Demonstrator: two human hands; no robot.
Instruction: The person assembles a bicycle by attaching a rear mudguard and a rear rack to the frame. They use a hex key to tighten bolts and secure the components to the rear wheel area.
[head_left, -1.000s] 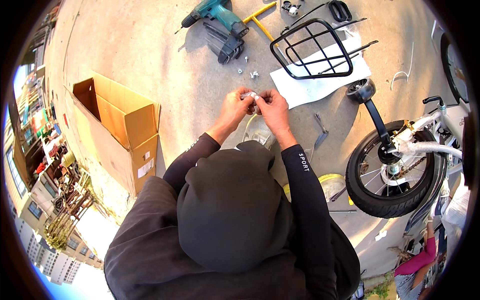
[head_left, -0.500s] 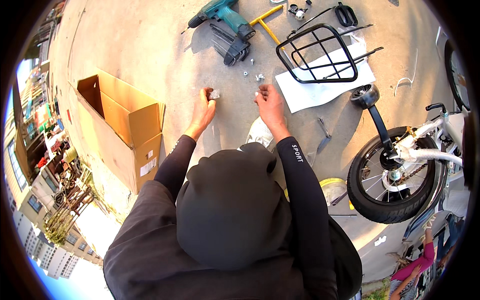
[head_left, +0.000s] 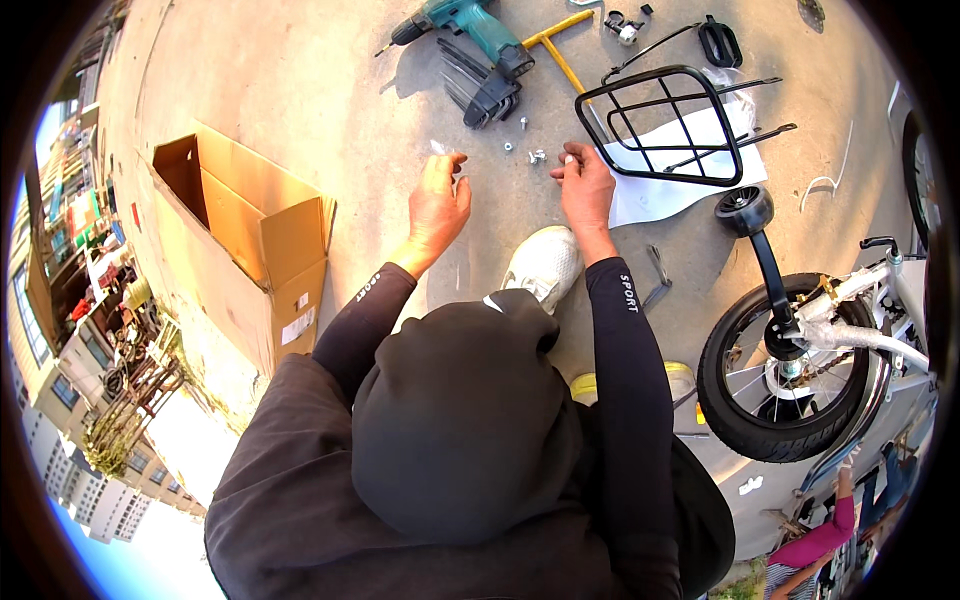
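Observation:
My left hand (head_left: 438, 212) is above the concrete, thumb apart from the curled fingers. A small clear plastic bag (head_left: 440, 147) shows just past its fingertips, apparently out of the grip. To the right, my right hand (head_left: 586, 190) has its thumb and fingers pinched together. A pale spot shows at those fingertips, too small to make out. Close to them on the ground lie several small silver bolts and nuts (head_left: 537, 157), with one more bolt (head_left: 523, 123) farther off. Beside my right hand a black wire rack (head_left: 668, 125) rests partly on a white paper sheet (head_left: 645, 195).
An open cardboard box (head_left: 240, 240) stands left. Ahead lie a teal cordless drill (head_left: 480, 35), black plastic parts (head_left: 482, 97) and a yellow T-handle tool (head_left: 560, 60). A small bicycle with a black-tyred wheel (head_left: 715, 385) and a stabiliser wheel (head_left: 744, 208) lies right. People are at lower right.
My left hand has moved forward and right, and the plastic bag that was at its fingers is now beyond them. My right hand stays pinched near the bolts. The view has shifted slightly.

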